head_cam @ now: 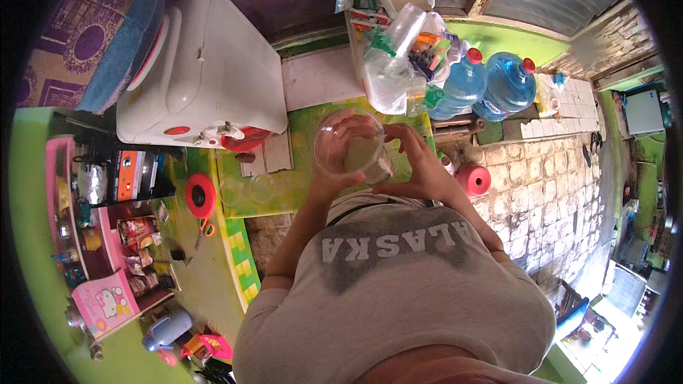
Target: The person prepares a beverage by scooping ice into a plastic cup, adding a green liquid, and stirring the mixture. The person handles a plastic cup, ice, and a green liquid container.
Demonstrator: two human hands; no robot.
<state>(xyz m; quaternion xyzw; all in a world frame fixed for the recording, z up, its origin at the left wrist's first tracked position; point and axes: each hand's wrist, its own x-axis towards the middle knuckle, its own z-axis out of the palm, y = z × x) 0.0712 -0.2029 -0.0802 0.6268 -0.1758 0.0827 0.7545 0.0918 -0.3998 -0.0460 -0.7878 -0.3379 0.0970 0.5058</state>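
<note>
A clear round plastic container point(349, 144) is held above the green-and-yellow table cover by my left hand point(333, 165). The fingers of that hand show through the clear plastic, and its thumb lies along the near rim. My right hand point(421, 165) curves around the right side of the container, thumb and fingers spread. Whether those fingertips press on it is hard to see. Two clear round cups or lids, one of them a clear plastic cup point(261, 188), stand on the table cover point(299, 197) to the left.
A white water dispenser point(229, 58) stands at the left, with a red roll point(200, 196) and orange-handled scissors point(204, 230) nearer. Ahead are a heap of plastic bags point(387, 74) and two blue water bottles point(461, 85). A pink-red round object point(473, 181) is at right.
</note>
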